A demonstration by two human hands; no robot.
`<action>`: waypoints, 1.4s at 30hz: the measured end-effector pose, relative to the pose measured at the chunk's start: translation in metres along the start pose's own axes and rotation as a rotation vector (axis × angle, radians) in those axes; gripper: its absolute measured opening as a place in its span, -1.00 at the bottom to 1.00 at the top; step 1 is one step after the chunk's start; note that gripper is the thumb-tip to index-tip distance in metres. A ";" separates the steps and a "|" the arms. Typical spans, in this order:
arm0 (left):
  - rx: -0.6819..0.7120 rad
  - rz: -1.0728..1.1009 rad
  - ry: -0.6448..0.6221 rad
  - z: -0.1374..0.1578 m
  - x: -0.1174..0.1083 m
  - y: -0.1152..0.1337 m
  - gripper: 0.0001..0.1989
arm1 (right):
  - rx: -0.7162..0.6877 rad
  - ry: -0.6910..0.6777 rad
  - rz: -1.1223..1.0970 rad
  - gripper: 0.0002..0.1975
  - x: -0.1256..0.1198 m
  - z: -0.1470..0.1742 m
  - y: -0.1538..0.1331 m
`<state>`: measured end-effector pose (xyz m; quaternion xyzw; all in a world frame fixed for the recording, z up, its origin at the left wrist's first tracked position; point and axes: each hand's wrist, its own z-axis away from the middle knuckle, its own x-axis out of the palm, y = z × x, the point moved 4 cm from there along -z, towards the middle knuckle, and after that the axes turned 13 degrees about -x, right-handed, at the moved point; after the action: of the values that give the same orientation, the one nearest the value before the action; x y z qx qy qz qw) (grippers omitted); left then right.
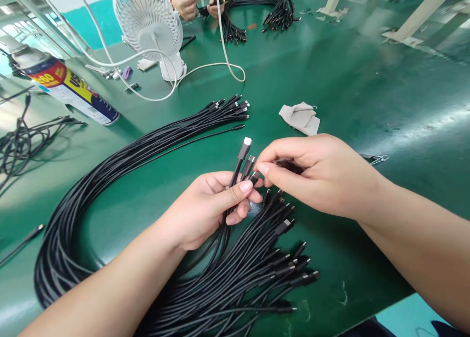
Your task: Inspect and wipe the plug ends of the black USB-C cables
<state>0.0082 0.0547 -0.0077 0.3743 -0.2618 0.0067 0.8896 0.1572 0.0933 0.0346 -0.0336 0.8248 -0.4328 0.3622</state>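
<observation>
My left hand (216,200) is closed around several black USB cables (235,175), thumb pressed on one plug. Their metal-tipped connectors point up and away from me, and one stands higher than the others. Beside that thumb, my right hand (319,173) is pinched, with thumb and index fingertips right at the plugs. Something dark shows inside its curled fingers, but I cannot make out what it is. Below both hands, a large bundle of black cables (110,166) curves in a U on the green table, with one set of plugs (286,268) near me and another farther back.
A crumpled grey cloth (301,118) lies beyond my right hand, and a metal tool (378,158) pokes out behind it. At the left are a spray can (73,87), a white fan (150,24) and tangled cables (25,136). Across the table, another person's hands (185,5) handle cables.
</observation>
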 end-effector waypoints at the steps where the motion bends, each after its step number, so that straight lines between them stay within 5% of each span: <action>1: -0.001 0.003 -0.002 0.000 0.000 0.000 -0.83 | -0.003 0.001 -0.011 -0.86 0.000 0.000 0.000; 16: 0.059 0.008 -0.007 -0.001 -0.002 0.005 -0.80 | 0.019 -0.122 -0.045 -0.85 0.006 0.001 0.007; 29: 0.048 0.099 0.010 -0.002 -0.008 0.006 -0.79 | 0.040 0.000 0.064 -0.87 -0.002 0.002 0.009; 35: 0.068 0.058 0.103 -0.001 -0.008 0.008 -0.76 | -0.055 0.133 0.248 -0.80 -0.003 0.002 0.005; 42: 0.178 0.030 0.223 0.000 -0.011 0.009 -0.72 | -0.221 0.060 0.384 -0.82 0.007 0.008 -0.008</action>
<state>-0.0034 0.0630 -0.0073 0.4447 -0.1655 0.0847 0.8762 0.1550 0.0801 0.0338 0.0976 0.8689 -0.2638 0.4073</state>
